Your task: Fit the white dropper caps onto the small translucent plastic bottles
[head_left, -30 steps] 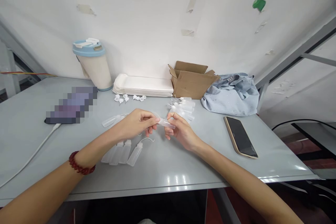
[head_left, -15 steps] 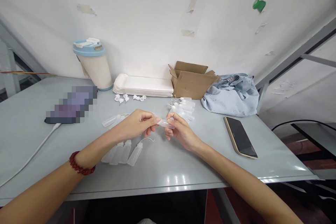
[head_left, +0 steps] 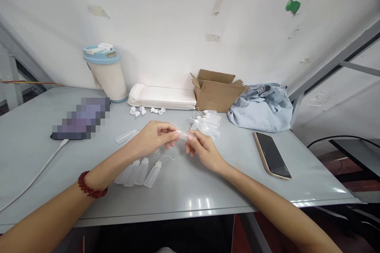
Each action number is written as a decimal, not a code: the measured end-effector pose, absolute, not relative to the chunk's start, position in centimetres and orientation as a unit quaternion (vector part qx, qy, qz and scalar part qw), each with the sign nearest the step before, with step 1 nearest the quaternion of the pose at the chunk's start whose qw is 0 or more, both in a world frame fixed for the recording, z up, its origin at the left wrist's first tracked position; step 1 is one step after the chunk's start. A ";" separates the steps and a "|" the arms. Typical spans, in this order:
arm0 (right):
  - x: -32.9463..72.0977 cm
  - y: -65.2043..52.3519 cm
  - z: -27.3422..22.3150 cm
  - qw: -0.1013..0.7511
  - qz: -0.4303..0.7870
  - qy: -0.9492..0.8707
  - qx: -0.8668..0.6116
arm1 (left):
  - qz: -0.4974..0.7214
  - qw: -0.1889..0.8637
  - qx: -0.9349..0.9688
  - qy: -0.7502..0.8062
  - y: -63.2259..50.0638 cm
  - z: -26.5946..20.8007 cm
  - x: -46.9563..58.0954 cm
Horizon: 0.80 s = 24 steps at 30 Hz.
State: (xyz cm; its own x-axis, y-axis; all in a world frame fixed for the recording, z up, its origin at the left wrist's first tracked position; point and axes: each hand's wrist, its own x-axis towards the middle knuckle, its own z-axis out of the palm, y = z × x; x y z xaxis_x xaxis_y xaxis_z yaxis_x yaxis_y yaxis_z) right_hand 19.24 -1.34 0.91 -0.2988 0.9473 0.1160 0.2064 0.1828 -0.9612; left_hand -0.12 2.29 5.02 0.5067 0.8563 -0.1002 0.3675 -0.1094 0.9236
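A small translucent plastic bottle (head_left: 184, 135) is held level between my two hands above the middle of the table. My left hand (head_left: 156, 136) pinches its left end, where the fingers hide the neck and cap. Closed around the other end is my right hand (head_left: 207, 149), thumb on the side of the bottle. Below my left hand lies a row of bottles (head_left: 133, 173), beside a bottle with a bent thin tube (head_left: 153, 175). Another bottle (head_left: 124, 137) lies behind my left wrist. Several tubed bottles (head_left: 211, 120) are piled beyond my right hand.
White caps (head_left: 142, 111) lie before a stack of white envelopes (head_left: 166, 97). An open cardboard box (head_left: 215, 95) and bunched blue cloth (head_left: 261, 108) stand along the wall. A cup (head_left: 108, 79), a blurred phone (head_left: 81, 120) with cable, and another phone (head_left: 271, 155) flank the hands.
The bottle has turned slightly between my hands, and my right fingers have shifted on it, the thumb now lying along its side. Both hands stay at about the same spot.
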 end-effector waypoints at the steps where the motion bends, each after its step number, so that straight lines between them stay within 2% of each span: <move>1: 19.3 -1.3 1.0 0.394 0.467 -0.658 -0.440 | 0.245 0.502 0.709 0.430 2.3 5.1 -0.1; 7: 19.2 -1.3 1.0 0.398 0.484 -0.646 -0.436 | 0.252 0.510 0.704 0.425 2.2 5.1 -0.1; 15: 19.2 -1.5 0.6 0.412 0.414 -0.693 -0.422 | 0.219 0.551 0.677 0.435 2.3 4.4 0.1; 20: 19.3 -1.6 0.7 0.389 0.380 -0.717 -0.436 | 0.228 0.517 0.700 0.437 1.9 4.4 0.2; 24: 19.3 -1.6 1.1 0.385 0.395 -0.698 -0.457 | 0.237 0.449 0.745 0.433 1.6 4.7 0.4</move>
State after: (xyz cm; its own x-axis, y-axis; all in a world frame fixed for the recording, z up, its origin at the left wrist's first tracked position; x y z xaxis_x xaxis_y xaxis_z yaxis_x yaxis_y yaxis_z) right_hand 19.28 -1.65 1.06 -0.2862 0.9416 0.1773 0.3338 0.2714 -0.9027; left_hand 0.38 1.62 4.74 0.5131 0.8576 -0.0345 0.4313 -0.2229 0.8742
